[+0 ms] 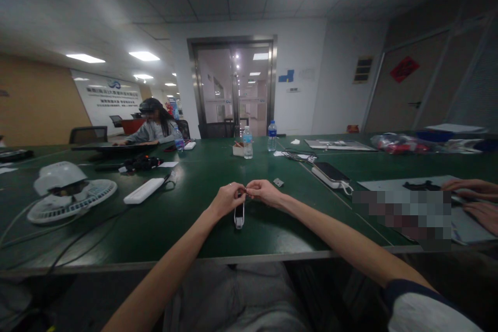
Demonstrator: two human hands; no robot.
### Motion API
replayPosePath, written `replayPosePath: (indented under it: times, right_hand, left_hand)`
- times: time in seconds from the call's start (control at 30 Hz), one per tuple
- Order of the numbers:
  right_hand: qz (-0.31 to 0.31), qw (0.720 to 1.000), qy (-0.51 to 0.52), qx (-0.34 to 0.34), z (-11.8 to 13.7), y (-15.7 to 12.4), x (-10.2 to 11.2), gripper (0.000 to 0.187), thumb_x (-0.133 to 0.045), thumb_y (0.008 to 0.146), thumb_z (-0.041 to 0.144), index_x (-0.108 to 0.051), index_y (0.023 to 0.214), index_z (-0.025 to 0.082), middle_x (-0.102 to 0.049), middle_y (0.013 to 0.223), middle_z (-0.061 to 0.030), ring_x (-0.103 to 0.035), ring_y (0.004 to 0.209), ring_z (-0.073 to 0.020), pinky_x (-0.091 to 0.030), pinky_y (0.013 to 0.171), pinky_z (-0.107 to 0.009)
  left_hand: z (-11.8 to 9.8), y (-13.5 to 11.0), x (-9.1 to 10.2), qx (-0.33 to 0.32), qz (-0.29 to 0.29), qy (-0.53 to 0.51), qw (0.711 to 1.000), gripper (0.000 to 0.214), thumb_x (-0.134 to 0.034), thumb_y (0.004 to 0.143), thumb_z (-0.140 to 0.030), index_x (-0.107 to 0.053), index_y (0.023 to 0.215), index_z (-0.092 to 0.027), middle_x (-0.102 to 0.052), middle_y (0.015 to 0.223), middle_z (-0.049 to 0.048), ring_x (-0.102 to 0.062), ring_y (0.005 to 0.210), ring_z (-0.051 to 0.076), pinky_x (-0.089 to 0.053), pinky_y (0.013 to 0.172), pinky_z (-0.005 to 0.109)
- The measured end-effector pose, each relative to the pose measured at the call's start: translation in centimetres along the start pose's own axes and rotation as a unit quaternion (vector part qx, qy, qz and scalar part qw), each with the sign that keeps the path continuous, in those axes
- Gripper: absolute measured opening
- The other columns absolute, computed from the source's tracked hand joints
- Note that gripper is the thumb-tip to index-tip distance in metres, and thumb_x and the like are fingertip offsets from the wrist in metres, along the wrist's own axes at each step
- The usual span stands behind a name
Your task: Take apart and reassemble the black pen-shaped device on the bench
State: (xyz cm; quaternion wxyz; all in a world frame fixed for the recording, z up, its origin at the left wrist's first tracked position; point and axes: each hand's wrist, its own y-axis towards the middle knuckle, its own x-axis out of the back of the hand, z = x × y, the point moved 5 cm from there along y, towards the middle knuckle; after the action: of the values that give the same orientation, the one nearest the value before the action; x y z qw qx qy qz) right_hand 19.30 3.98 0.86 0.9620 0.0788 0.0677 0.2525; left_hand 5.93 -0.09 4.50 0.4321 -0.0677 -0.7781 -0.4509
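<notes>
My left hand [229, 199] and my right hand [265, 192] meet above the green table [182, 233], their fingertips pinching a thin cord or strap [246, 192]. Below the fingers hangs a small white and dark loop-shaped plastic piece [239, 216], which seems joined to that strap and rests near the tabletop. The picture is too small to show its exact kind. A little grey metal piece [278, 182] lies just beyond my right hand, apart from it.
A white desk fan [70, 192] and a white power bank [143, 190] with cables lie left. A phone on a white device [330, 175] lies right. Water bottles [248, 142] stand ahead. A seated person [153, 124] works far left; another person's hands [470, 202] rest at right.
</notes>
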Motion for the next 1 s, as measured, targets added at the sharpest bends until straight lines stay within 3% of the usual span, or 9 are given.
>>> replayPosePath:
  times: [0.27, 1.0]
  right_hand:
    - [0.041, 0.998, 0.030, -0.023, 0.2, -0.4, -0.5, 0.032, -0.079, 0.058, 0.033, -0.063, 0.077, 0.012, -0.063, 0.072, -0.0012, -0.056, 0.063, -0.0084, -0.044, 0.064, -0.022]
    - [0.012, 0.999, 0.030, -0.028, 1.1, -0.8, -0.1, 0.023, -0.078, 0.058, 0.025, -0.067, 0.073, 0.011, -0.065, 0.069, -0.0026, -0.058, 0.064, -0.0089, -0.045, 0.065, -0.022]
  left_hand:
    - [-0.5, -0.1, 0.5, -0.011, -0.018, 0.005, 1.000, 0.010, -0.057, 0.077, -0.020, -0.058, 0.086, -0.016, -0.058, 0.071, -0.0006, -0.054, 0.061, 0.010, -0.044, 0.061, 0.021]
    - [-0.5, -0.2, 0.6, -0.056, -0.025, 0.057, 0.996, 0.021, -0.050, 0.086, -0.027, -0.066, 0.093, -0.017, -0.063, 0.074, 0.0039, -0.057, 0.067, 0.013, -0.043, 0.065, 0.023]
